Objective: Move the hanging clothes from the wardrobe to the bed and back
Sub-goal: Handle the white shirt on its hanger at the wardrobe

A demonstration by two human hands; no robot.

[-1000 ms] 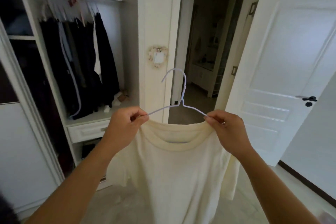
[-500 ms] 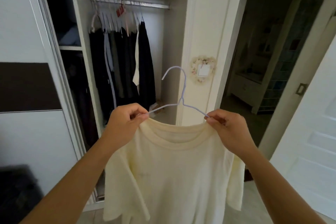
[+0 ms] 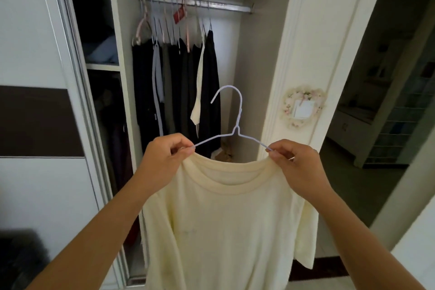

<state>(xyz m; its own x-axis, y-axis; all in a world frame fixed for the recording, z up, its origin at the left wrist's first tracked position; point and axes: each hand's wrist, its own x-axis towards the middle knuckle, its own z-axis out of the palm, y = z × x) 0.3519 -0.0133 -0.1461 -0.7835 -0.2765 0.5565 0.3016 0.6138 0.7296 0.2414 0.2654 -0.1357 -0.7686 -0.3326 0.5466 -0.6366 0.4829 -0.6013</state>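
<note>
— Held how? Left hand (image 3: 162, 160) and right hand (image 3: 299, 167) each pinched tight on hanger (image 3: 231, 134) and cream shirt (image 3: 230, 214), before wardrobe rail (image 3: 200, 4).
— Best raised level, hooked into bare right end.

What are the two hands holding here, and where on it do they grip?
A cream T-shirt on a white wire hanger. The left hand and right hand each pinch a shoulder end, fabric and wire together.
</note>
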